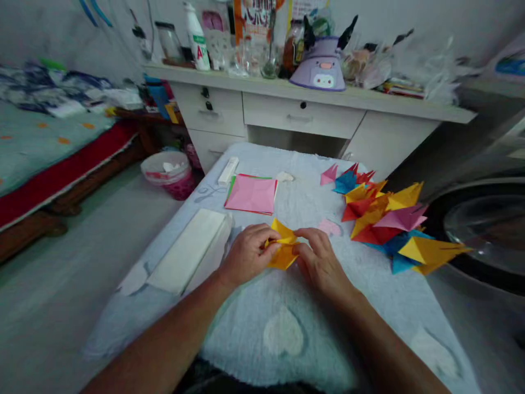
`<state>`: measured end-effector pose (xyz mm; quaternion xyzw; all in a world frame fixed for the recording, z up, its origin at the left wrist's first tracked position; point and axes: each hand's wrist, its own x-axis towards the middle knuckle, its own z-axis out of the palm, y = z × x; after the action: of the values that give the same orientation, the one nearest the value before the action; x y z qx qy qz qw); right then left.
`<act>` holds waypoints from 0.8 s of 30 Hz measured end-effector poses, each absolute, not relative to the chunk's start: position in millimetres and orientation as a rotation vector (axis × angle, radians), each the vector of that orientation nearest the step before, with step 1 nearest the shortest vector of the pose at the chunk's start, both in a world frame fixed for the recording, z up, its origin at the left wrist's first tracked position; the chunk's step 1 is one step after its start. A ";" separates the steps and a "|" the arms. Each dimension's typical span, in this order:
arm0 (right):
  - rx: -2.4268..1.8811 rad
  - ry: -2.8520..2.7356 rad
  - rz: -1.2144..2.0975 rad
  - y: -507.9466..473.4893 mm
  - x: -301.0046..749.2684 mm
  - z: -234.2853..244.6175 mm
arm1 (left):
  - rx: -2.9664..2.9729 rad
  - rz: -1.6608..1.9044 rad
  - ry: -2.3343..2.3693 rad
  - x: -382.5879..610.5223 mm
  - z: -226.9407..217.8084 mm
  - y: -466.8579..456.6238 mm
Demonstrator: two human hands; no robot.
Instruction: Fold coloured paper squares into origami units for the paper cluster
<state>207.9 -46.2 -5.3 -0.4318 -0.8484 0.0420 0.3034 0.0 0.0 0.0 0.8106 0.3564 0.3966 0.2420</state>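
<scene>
A partly folded sheet of yellow origami paper is held over the middle of the cloth-covered table. My left hand pinches its left side between thumb and fingers. On the opposite side my right hand grips the paper's edge the same way. Folded flaps show between the hands; the fingertips cover part of the creases. Just beyond the hands lies a stack of square coloured paper, pink on top. To the right sits a pile of folded paper pieces in yellow, red, blue and pink.
A long white packet lies left of my hands, with a small white box farther back. Behind the table stands a white cabinet with crowded top. A bin is on the floor at left; a washing machine stands right.
</scene>
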 end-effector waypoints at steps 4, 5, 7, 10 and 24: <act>-1.125 -2.042 0.303 -43.9 209.0 -12.1 | 2.194 1.077 0.975 -1.3 -2.7 -0.9; -1.138 -1.991 0.390 -44.3 209.5 -13.5 | 2.182 1.077 0.974 -1.3 -2.6 -1.2; -1.164 -1.914 0.588 -45.9 210.4 -16.2 | 2.145 1.087 0.970 -1.1 -1.4 -1.7; -1.177 -1.825 0.884 -47.4 210.1 -19.3 | 2.076 1.111 0.934 -0.6 1.0 -2.5; -1.071 -1.453 1.348 -40.7 207.5 -29.1 | 1.873 1.100 0.828 4.2 -0.9 -2.3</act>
<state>207.5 -40.7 -29.1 -0.4292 -0.5824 0.5404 0.4298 4.2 -2.3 -0.9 0.7395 0.3269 0.4342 0.3972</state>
